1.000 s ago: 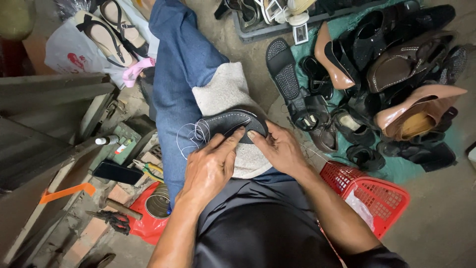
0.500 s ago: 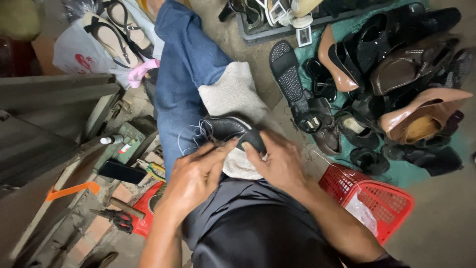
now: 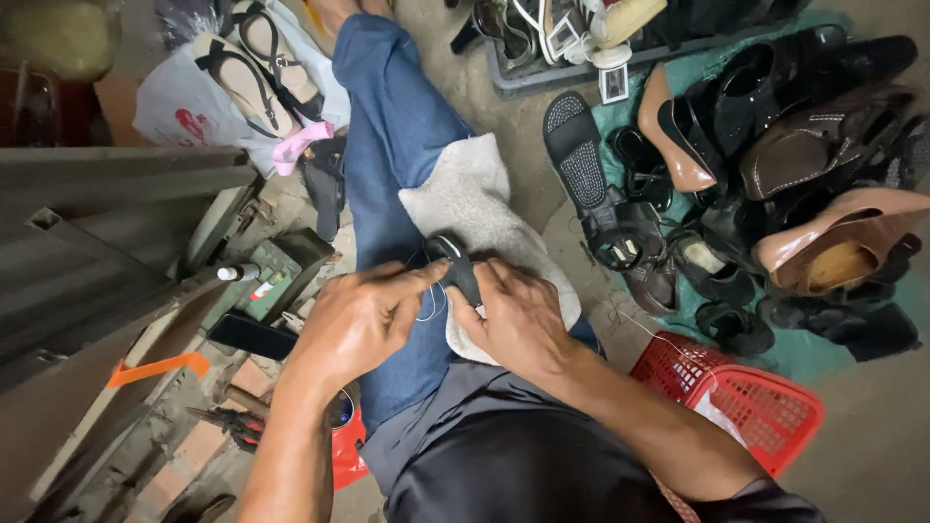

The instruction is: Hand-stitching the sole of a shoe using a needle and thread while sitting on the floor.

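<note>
1. Head view, the hands: a small black shoe [image 3: 455,268] is held on edge over the lap. The left hand [image 3: 363,320] is closed on its near-left side, fingertips pinched together where a thin pale thread [image 3: 433,308] loops down. The right hand [image 3: 518,324] is clamped on its right side, thumb pressed against the black edge.

2. Head view, where the shoe lies: it is lodged between the two hands, just beyond the knuckles of both, touching both. Its far end stands clear of the fingers; the near end is hidden by them. A grey-white cloth [image 3: 475,208] is spread beneath and beyond the hands, over the blue trouser leg [image 3: 392,145].

3. Head view, the step in hand, as a judgement: hand stitching along the shoe's edge seems to be under way. It would be done well if the shoe were kept braced firmly by the right hand, the thread drawn taut and straight by the left, and the loop kept from snagging. Whether a needle is held cannot be told.

4. Head view, surroundings: to the right of the right hand a red plastic basket [image 3: 746,402] sits on the floor, and beyond it a heap of shoes [image 3: 775,165]. A black sandal [image 3: 581,155] lies beyond the right hand. To the left of the left hand a dark phone [image 3: 254,335] rests near a green box [image 3: 276,276].
</note>
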